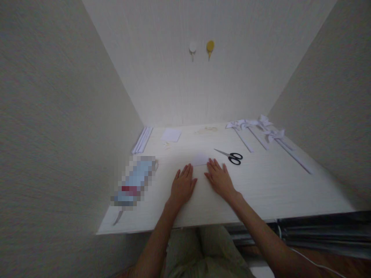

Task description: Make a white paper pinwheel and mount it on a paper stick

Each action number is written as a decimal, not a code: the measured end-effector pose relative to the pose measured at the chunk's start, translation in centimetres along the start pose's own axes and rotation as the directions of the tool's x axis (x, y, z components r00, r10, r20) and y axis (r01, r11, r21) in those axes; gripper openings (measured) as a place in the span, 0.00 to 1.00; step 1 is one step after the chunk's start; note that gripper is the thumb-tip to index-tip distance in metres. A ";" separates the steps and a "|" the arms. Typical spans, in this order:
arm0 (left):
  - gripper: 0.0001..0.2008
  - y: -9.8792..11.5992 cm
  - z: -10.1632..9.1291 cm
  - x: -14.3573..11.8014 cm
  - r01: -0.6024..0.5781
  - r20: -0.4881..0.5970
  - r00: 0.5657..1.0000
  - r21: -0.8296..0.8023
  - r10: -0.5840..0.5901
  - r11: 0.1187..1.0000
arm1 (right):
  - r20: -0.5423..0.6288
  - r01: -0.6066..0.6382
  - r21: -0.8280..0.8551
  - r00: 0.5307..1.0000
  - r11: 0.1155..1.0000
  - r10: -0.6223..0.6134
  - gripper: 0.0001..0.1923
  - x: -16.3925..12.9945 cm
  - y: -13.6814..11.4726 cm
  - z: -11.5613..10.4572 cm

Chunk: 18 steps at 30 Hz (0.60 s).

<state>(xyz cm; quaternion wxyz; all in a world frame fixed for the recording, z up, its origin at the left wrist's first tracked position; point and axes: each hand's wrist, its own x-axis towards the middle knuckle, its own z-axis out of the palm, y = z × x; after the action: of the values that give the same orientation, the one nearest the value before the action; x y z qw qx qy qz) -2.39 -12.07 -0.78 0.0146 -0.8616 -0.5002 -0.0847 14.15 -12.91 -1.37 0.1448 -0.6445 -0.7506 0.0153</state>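
Note:
A small piece of white paper (199,159) lies flat on the white table in front of me. My left hand (182,186) rests palm down, fingertips at the paper's near left corner. At its near right corner, my right hand (220,179) also lies flat with fingers stretched out. Neither hand grips anything. Just right of the paper are scissors (235,158) with black handles, their blades pointing back left. Whether the paper has folds is too faint to tell.
White paper pinwheels on sticks (274,135) lie at the back right. Rolled white paper sticks (142,140), a white paper sheet (171,135) and tiny pale bits (167,145) are at the back left. A blurred-out bluish object (137,179) lies left. Walls enclose three sides.

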 end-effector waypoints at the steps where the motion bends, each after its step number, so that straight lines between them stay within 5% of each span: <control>1: 0.24 0.0 0.0 0.0 0.003 0.001 1.000 -0.005 -0.003 1.000 | 0.013 0.038 0.029 0.999 0.999 -0.038 0.25 0.2 -0.9 0.1; 5: 0.23 0.1 -0.2 0.1 0.020 0.026 0.999 -0.025 -0.020 0.999 | 0.078 0.117 0.156 0.988 0.981 -0.130 0.26 1.1 -3.8 0.0; 9: 0.23 0.3 -0.5 0.2 0.033 0.032 0.999 -0.033 -0.032 0.999 | 0.064 0.131 0.201 0.987 0.971 -0.147 0.24 1.3 -4.0 -0.3; 18: 0.23 0.3 -0.5 0.3 0.024 0.007 1.000 -0.023 -0.023 0.999 | -0.004 0.031 0.140 1.000 0.990 -0.031 0.21 0.6 1.6 -0.6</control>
<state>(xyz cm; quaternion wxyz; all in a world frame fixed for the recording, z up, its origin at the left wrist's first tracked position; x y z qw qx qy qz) -2.02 -12.02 -0.25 0.0020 -0.8561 -0.5093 -0.0876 15.77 -12.16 -0.97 0.1908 -0.6209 -0.7575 0.0651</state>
